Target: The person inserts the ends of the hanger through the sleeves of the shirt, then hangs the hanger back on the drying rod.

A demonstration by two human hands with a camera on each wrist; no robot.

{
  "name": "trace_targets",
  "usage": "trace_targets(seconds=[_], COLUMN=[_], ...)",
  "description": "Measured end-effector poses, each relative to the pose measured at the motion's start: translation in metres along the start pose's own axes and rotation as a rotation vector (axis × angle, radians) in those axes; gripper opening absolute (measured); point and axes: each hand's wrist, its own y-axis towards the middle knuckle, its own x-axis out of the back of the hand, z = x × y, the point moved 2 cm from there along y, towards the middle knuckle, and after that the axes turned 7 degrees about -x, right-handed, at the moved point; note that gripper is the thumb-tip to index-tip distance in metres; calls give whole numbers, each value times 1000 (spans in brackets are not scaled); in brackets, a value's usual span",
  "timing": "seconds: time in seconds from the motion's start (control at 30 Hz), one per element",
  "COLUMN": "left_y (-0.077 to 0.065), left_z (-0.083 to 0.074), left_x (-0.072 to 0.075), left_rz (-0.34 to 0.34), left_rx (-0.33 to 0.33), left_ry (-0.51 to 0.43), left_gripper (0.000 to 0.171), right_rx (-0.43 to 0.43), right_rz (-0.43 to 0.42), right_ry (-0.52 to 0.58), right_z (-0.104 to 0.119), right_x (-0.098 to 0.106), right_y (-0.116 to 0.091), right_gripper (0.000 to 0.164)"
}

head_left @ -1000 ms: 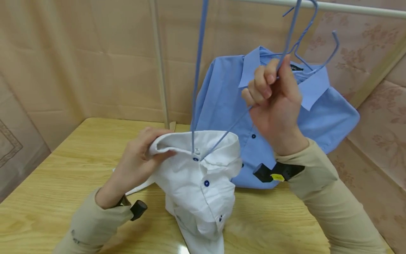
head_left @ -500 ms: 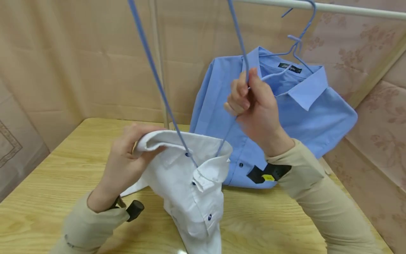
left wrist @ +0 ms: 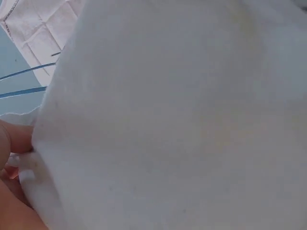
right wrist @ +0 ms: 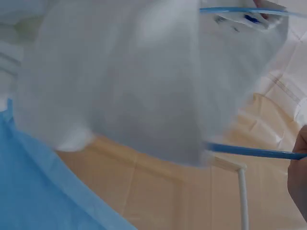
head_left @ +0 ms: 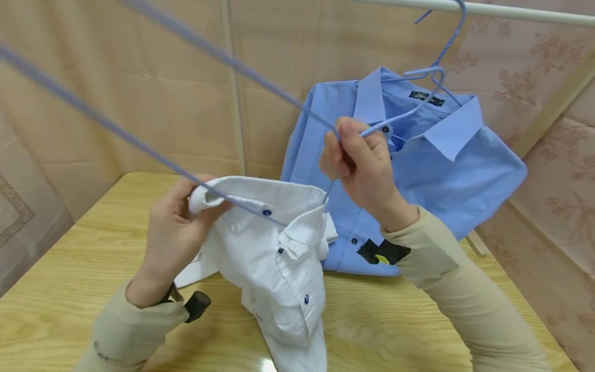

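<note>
My left hand (head_left: 169,237) pinches the collar of a white button-up shirt (head_left: 269,274), thumb on the near side of the fabric. My right hand (head_left: 364,170) grips a blue wire hanger (head_left: 232,61) near its hook. The hanger is tilted, its long wires reaching to the upper left. Parts of the wire pass into the shirt's neck opening, where the cloth hides them. White cloth (left wrist: 168,115) fills most of the left wrist view, with my left fingers at its edge. In the right wrist view, a hanger wire (right wrist: 254,151) runs from the shirt to my right hand (right wrist: 298,177).
A blue shirt (head_left: 432,175) hangs behind on another blue hanger (head_left: 451,41), hooked over a white rail (head_left: 530,14). An upright pole (head_left: 236,98) stands behind the wooden table (head_left: 69,274). Beige and floral cloth surrounds it.
My right hand has moved left and down, swinging the hanger from nearly upright to tilted left. My left hand has shifted slightly left with the white collar, still holding it.
</note>
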Motion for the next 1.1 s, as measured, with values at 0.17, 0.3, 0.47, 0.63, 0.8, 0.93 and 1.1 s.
trace_targets(seconds=[0.17,0.3,0.47,0.63,0.8,0.93,1.1], left_y=[0,0,-2,-2,-3,-3,-3], left_z=[3,3,3,4,3,1,-2], left_x=[0,-1,-1,-2,-2,-1,1], left_rz=[-42,-69,-100,-100,-155,-198,-248], left_rx=[32,45,91,88,49,43,41], left_ry=[-77,-59,-20,-132,-211,-248,-275], left_gripper=[28,23,13,11,13,12,11], right_rx=[-90,-60,3,84,99,90,197], right_rz=[4,-88,-184,-235,-222,-183,-235], right_ry=[-208,-254,-310,-284,-341,-291,-94], right_z=[-14,-10,12,31,30,20,20], right_x=[0,5,6,5,10,6,-1], right_y=[-13,-14,-10,-1,0,-3,3], right_gripper=[37,32,20,12,8,18,22])
